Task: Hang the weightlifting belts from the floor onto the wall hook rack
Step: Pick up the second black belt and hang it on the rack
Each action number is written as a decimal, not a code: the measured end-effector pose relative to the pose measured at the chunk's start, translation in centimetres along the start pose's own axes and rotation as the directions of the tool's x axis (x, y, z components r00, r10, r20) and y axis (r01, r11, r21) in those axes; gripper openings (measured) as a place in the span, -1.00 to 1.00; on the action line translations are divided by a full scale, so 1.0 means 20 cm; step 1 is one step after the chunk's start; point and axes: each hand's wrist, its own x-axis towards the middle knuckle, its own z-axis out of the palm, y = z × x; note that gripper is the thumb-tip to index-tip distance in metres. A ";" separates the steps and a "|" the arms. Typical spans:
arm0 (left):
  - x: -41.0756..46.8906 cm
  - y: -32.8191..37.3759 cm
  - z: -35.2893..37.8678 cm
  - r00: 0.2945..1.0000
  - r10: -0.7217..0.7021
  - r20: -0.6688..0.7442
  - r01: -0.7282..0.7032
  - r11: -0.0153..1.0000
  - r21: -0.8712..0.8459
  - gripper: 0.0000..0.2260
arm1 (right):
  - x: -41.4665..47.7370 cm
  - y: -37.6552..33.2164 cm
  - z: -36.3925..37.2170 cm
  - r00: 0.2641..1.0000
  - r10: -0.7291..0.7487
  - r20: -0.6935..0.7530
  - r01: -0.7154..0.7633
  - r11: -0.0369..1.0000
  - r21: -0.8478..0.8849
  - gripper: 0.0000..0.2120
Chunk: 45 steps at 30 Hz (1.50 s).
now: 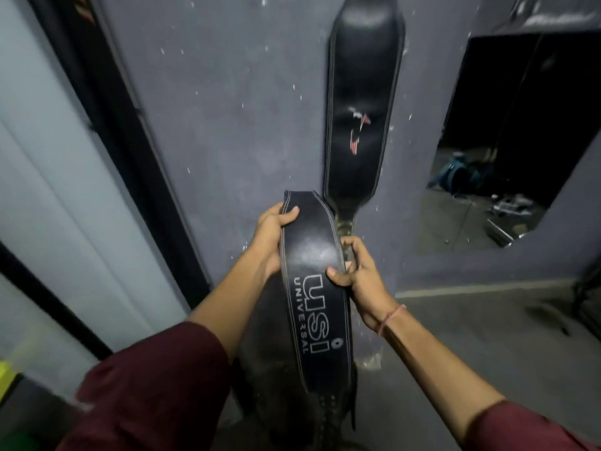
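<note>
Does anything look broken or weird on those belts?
The hanging belt on the wall has a red and white mark in its middle that looks scratched and partly rubbed off. The held belt, gripped by the left hand and right hand, has a whitish scuffed patch above its lettering. White chips fleck the wall.
</note>
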 end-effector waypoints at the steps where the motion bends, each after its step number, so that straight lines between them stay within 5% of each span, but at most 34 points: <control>1: -0.02 0.07 0.05 0.998 0.060 0.006 -0.060 0.998 0.003 -0.75 | 0.01 -0.08 -0.01 1.000 -0.002 0.003 0.002 1.000 0.005 -0.63; 4: -0.06 0.21 0.21 0.977 0.211 0.019 -0.212 0.976 0.051 -0.81 | 0.06 -0.28 0.00 0.997 -0.082 -0.014 0.082 0.997 0.004 -0.80; 11: -0.21 0.41 0.47 0.908 0.416 0.052 -0.419 0.900 0.123 -0.86 | 0.16 -0.66 0.01 0.960 -0.279 -0.009 0.279 0.960 0.036 -0.77; 25: -0.31 0.79 0.68 0.773 0.633 -0.029 -0.631 0.774 0.058 -0.85 | 0.24 -1.14 0.13 0.857 -0.515 0.016 0.515 0.855 -0.062 -0.79; 45: -0.18 0.87 0.59 0.775 0.610 -0.162 -0.612 0.789 0.042 -0.88 | 0.21 -0.63 -0.05 0.942 -0.269 0.202 0.283 0.958 -0.045 -0.82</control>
